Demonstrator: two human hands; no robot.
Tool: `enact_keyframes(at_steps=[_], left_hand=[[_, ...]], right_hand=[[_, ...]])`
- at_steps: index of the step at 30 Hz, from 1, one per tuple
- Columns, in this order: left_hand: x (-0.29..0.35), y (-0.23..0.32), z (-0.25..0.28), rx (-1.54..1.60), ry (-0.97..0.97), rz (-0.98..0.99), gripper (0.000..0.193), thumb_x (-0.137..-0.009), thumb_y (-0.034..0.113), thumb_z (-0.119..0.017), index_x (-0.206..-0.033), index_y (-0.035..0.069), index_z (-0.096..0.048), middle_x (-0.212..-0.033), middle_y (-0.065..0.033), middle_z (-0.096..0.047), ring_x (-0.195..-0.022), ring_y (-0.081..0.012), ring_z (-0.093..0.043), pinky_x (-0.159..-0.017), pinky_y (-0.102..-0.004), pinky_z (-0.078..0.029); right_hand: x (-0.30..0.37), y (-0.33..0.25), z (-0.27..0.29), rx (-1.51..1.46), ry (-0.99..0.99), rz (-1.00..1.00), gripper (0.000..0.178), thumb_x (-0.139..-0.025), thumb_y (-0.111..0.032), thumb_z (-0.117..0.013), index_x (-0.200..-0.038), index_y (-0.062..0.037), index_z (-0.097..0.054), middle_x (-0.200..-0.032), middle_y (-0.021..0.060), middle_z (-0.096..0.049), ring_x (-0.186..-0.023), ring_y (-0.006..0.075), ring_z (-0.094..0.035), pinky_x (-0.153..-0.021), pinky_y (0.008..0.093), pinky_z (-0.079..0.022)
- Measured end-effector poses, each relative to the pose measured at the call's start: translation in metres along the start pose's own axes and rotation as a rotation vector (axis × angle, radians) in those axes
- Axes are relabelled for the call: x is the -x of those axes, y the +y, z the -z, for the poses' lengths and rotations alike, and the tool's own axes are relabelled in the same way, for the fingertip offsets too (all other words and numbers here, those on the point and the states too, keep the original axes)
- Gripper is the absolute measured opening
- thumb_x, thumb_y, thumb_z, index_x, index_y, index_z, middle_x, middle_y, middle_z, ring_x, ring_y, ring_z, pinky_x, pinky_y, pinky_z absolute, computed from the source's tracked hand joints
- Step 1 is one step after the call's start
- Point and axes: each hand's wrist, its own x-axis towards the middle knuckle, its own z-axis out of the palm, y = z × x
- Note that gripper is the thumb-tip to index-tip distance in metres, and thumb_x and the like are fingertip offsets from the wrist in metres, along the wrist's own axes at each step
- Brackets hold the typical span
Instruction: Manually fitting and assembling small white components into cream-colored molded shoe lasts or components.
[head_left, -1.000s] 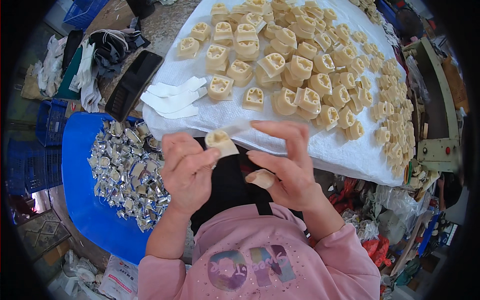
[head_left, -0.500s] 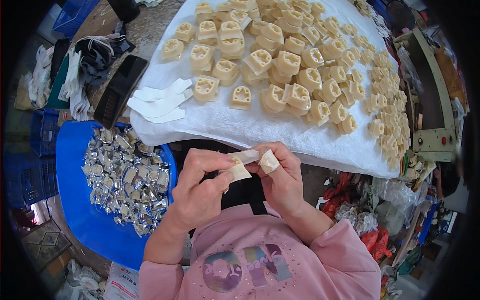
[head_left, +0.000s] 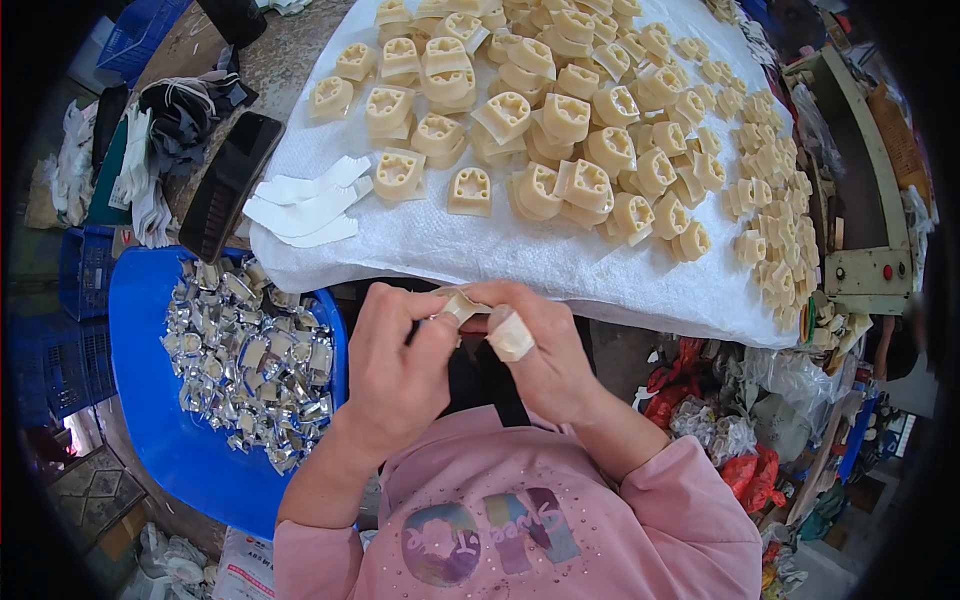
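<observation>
In front of my chest, my left hand [head_left: 397,365] is closed with thumb and fingertips on a small cream-coloured plastic piece [head_left: 461,306]. My right hand [head_left: 553,350] meets it from the other side, its bent forefinger against the piece and its fingers curled behind. A beige wrap [head_left: 511,336] covers the right thumb. The fingers hide much of the piece, and no white strip can be made out between them. Beyond my hands, many cream-coloured molded pieces [head_left: 470,191] with rounded ends and hollow tops lie on a white woven sheet [head_left: 420,250]. White curved strips [head_left: 305,205] rest at its near left corner.
A blue tub [head_left: 150,400] at my left holds many silvery, foil-like parts [head_left: 260,370]. Behind it are a black brush-like object [head_left: 230,185] and cloth gloves [head_left: 145,180]. At right stand a pale green machine frame [head_left: 868,270] and heaped plastic bags [head_left: 755,475].
Both hands have shifted slightly left and closer together. The cream-coloured piece has turned and is more covered by fingers. The white strip seen between my hands earlier no longer shows.
</observation>
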Motion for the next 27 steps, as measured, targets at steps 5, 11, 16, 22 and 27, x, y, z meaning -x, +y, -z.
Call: enact_keyframes(at_steps=[5,11,16,22,27], left_hand=[[0.005,-0.002,0.002,0.308,0.059,0.175,0.022,-0.077,-0.011,-0.064,-0.080,0.003,-0.048,-0.093,-0.0135,-0.061,-0.086,-0.0282,-0.063,-0.072,-0.0336,-0.051],[0.007,-0.006,-0.003,0.415,-0.018,0.004,0.026,-0.064,-0.018,-0.063,-0.077,-0.001,-0.048,-0.094,-0.0147,-0.060,-0.086,-0.0309,-0.063,-0.071,-0.0355,-0.053],[0.012,-0.004,-0.003,0.359,-0.037,0.125,0.021,-0.070,-0.014,-0.063,-0.078,-0.002,-0.049,-0.093,-0.0160,-0.059,-0.085,-0.0302,-0.062,-0.069,-0.0316,-0.051],[0.012,0.004,-0.008,0.697,0.189,0.542,0.013,-0.081,-0.008,-0.062,-0.090,-0.001,-0.056,-0.100,-0.0144,-0.061,-0.088,-0.0186,-0.061,-0.075,-0.0277,-0.050],[0.016,0.004,-0.015,0.911,0.202,0.696,0.011,-0.084,-0.004,-0.064,-0.095,-0.004,-0.060,-0.102,-0.0122,-0.063,-0.091,-0.0132,-0.060,-0.080,-0.0250,-0.049]], right_hand=[[-0.026,0.014,0.026,-0.493,-0.289,-0.109,0.024,-0.090,-0.010,-0.060,-0.111,0.0011,-0.058,-0.099,0.0083,-0.064,-0.093,0.0150,-0.060,-0.085,0.0316,-0.049],[-0.037,0.013,0.034,-0.477,-0.441,-0.170,0.047,-0.070,-0.004,-0.080,-0.111,0.0019,-0.057,-0.106,0.0093,-0.061,-0.101,0.0172,-0.061,-0.092,0.0332,-0.049],[-0.036,0.015,0.026,-0.353,-0.342,-0.189,0.036,-0.084,-0.008,-0.069,-0.115,0.0003,-0.054,-0.090,0.0062,-0.065,-0.084,0.0142,-0.063,-0.080,0.0295,-0.052],[-0.033,0.022,0.018,-0.361,-0.210,0.039,0.033,-0.092,-0.013,-0.057,-0.123,-0.0019,-0.052,-0.104,0.0102,-0.064,-0.092,0.0157,-0.060,-0.080,0.0288,-0.048],[-0.031,0.023,0.006,-0.158,-0.148,0.252,0.015,-0.087,-0.010,-0.060,-0.102,-0.0058,-0.059,-0.102,0.0085,-0.056,-0.100,0.0249,-0.050,-0.089,0.0350,-0.040]])
